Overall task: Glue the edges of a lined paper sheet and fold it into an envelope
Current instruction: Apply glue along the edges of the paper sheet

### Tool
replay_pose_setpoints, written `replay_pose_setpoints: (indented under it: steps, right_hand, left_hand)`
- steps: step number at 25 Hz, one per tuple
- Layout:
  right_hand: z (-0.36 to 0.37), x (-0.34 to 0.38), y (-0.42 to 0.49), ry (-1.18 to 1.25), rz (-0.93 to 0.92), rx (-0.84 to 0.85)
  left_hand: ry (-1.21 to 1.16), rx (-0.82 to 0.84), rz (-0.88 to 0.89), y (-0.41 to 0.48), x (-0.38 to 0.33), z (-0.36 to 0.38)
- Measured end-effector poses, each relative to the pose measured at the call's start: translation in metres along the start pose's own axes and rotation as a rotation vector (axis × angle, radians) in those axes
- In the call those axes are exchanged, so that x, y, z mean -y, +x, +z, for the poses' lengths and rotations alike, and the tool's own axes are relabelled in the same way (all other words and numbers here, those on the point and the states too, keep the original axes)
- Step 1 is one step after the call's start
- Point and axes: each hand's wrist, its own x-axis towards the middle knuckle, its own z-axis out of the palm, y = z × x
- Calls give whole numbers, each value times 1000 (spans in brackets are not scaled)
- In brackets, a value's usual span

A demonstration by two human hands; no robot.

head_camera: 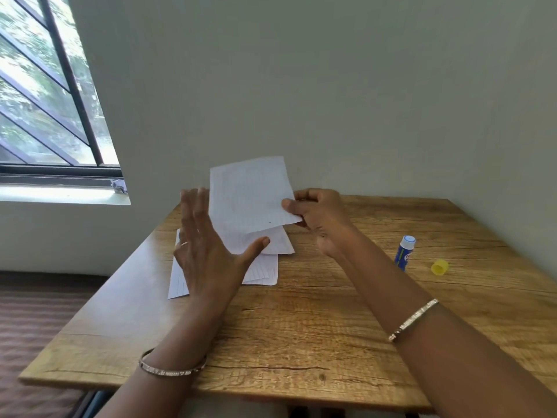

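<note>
A folded white lined sheet (251, 196) is held up above the wooden table (301, 342), tilted toward the wall. My right hand (316, 215) pinches its right edge between thumb and curled fingers. My left hand (208, 251) is raised beside the sheet's left edge with straight, spread fingers, its thumb reaching under the lower flap; whether it touches the paper is unclear. A blue glue stick (404, 252) stands uncapped at the right, and its yellow cap (439, 267) lies beside it.
More lined paper sheets (265, 271) lie flat on the table beneath my hands. The table's far edge meets the wall. A window with a sill (60, 194) is at the left, and the floor drops off past the table's left edge.
</note>
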Motion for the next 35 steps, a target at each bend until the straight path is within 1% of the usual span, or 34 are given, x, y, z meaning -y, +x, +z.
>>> replay_pose_setpoints:
  steps: [3, 5, 8, 11, 14, 16, 17, 19, 23, 25, 28, 30, 33, 35]
  right_hand:
    - [-41, 12, -17, 16, -29, 0]
    - [-71, 14, -35, 44, -10, 9]
    - [-118, 6, -68, 16, 64, 64]
    - [-156, -4, -98, -113, 167, 246]
    - [-182, -11, -112, -244, 290, 384]
    - [-193, -12, -115, -294, 351, 451]
    - [-198, -12, -114, -329, 359, 455]
    - [-206, -12, -112, -424, 335, 414]
    - [-213, -13, -108, -597, 313, 242]
    - [-213, -16, -108, -623, 274, 172]
    - [-215, -21, -109, -646, 165, 88]
    - [-219, -22, -109, -636, 143, 29]
    - [-225, -20, -103, -520, 118, -143]
    - [-219, -20, -97, -453, 64, -178]
  left_hand:
    - [-20, 100, -52, -2, -1, 2]
    - [-42, 131, -31, -4, -2, 5]
    - [-135, 18, 99, -8, -7, 3]
    - [-251, -31, 131, -13, -15, 0]
    - [-314, 28, 153, -22, -28, -3]
    - [-287, 121, 222, -32, -38, -5]
    - [-252, 197, 255, -38, -44, -5]
    - [-130, 375, 323, -53, -56, -5]
    - [99, 685, 471, -76, -82, 4]
    - [215, 786, 512, -80, -89, 11]
    - [260, 804, 508, -75, -91, 15]
    - [266, 816, 499, -72, -92, 17]
    - [245, 839, 480, -69, -91, 21]
    - [208, 846, 478, -68, -90, 22]
